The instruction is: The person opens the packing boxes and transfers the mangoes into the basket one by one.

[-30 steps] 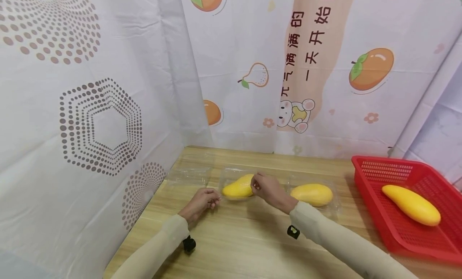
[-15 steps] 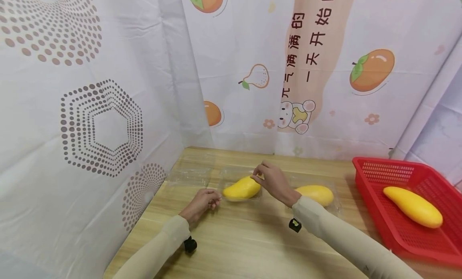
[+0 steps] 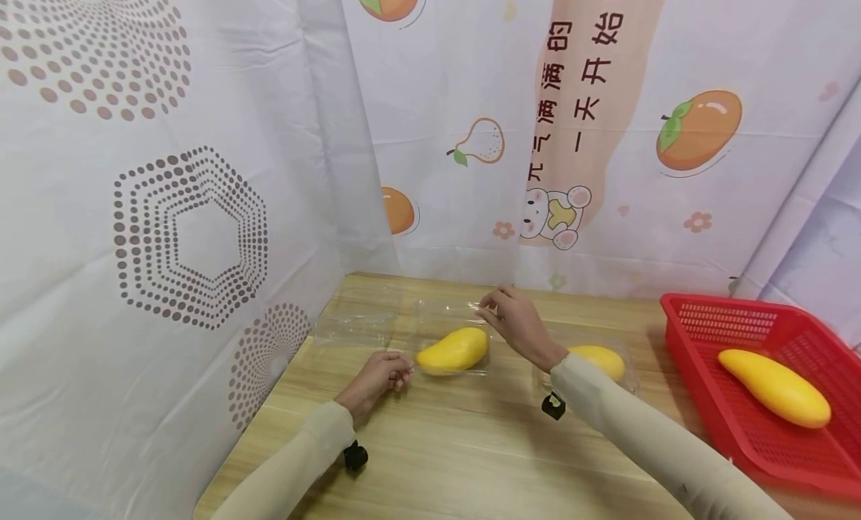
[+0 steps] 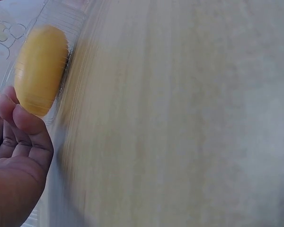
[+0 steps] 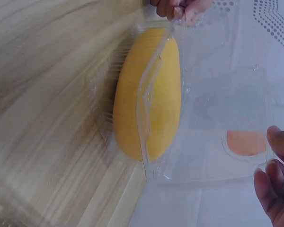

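Note:
A yellow mango (image 3: 454, 351) lies in a clear plastic clamshell box (image 5: 104, 101) in the middle of the table. My right hand (image 3: 518, 327) pinches the edge of the raised lid (image 5: 213, 113) between thumb and fingers, as the right wrist view shows. The lid stands up from the box, and the mango shows below it. At the box's left end, my left hand (image 3: 378, 378) pinches the rim with thumb and fingertips. In the left wrist view the mango (image 4: 40, 71) sits just beyond those fingertips.
Behind my right forearm, another clear box holds a mango (image 3: 599, 361), partly hidden. A red plastic basket (image 3: 699, 400) at the right contains one mango (image 3: 773, 389). Another clear plastic box (image 3: 353, 327) stands at the left, beside the printed curtain (image 3: 202, 370).
My right hand has moved up and slightly right, away from the mango, raising the lid with it. The left hand has stayed at the box's left end.

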Action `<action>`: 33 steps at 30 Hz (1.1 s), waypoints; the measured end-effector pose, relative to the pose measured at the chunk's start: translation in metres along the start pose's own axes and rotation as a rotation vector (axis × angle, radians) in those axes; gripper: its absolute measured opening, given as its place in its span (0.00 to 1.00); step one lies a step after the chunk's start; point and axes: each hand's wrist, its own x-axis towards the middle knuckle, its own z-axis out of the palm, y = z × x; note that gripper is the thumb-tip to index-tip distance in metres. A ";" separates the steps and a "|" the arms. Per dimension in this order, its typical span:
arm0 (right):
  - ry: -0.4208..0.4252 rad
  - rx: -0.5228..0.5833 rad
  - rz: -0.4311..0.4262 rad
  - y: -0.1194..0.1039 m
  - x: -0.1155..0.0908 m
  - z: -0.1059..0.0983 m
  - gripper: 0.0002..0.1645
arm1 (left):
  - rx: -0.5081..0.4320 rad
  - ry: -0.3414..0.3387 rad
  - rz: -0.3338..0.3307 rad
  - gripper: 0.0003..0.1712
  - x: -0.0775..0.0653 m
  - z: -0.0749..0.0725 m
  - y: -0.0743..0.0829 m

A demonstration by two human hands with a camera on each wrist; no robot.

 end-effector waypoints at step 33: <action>0.063 0.121 0.336 0.047 0.014 0.014 0.07 | -0.017 0.004 -0.030 0.14 0.000 0.000 -0.001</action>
